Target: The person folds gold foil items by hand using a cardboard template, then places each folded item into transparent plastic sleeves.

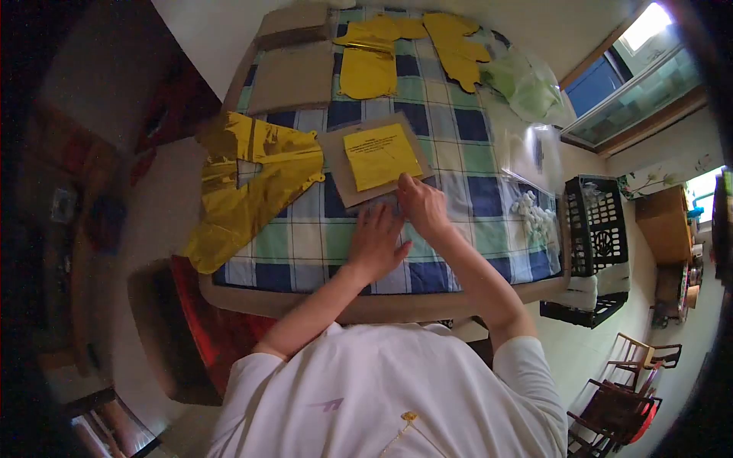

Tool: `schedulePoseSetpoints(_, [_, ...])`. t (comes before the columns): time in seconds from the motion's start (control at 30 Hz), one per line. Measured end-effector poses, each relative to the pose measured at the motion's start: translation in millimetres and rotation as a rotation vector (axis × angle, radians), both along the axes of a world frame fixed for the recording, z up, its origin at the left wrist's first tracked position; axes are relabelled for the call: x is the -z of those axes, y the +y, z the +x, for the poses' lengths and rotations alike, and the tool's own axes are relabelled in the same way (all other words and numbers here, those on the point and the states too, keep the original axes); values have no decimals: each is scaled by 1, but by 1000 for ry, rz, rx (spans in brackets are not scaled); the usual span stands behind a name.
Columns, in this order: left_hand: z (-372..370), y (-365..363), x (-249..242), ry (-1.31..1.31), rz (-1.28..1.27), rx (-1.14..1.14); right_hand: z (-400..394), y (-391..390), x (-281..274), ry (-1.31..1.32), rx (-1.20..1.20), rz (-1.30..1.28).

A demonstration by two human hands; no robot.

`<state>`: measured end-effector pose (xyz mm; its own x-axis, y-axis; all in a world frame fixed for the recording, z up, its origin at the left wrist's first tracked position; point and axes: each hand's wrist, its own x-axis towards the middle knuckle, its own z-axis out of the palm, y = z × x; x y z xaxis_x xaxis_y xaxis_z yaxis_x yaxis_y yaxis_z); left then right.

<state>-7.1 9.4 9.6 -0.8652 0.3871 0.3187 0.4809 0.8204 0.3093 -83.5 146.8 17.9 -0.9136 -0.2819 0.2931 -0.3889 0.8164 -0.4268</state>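
Observation:
A folded yellow foil sheet printed with dark text lies on a piece of brown cardboard, with what looks like a clear plastic sleeve around them. My left hand rests flat, fingers spread, at the near edge of this packet. Close beside it, my right hand is closed in a pinch at the packet's near right edge. What the pinch holds is hidden by the fingers. Left of the packet, a flat, uninflated gold foil balloon hangs partly over the table's edge.
A checked cloth covers the table. More flat gold foil balloons and cardboard sheets lie at the far side. Clear plastic bags and small white pieces are on the right. Black crates stand beyond the right edge.

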Motion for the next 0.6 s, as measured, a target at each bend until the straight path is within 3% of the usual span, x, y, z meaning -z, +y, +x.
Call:
schedulePoseSetpoints(0.2, [11, -7, 2, 1, -41, 0, 29, 12, 6, -153, 39, -1])
schedulePoseSetpoints(0.4, [36, -24, -2, -34, 41, 7, 65, 51, 4, 217, 34, 149])
schedulePoseSetpoints(0.6, [-17, -5, 5, 63, 55, -78, 48, 48, -6, 189, 9, 100])
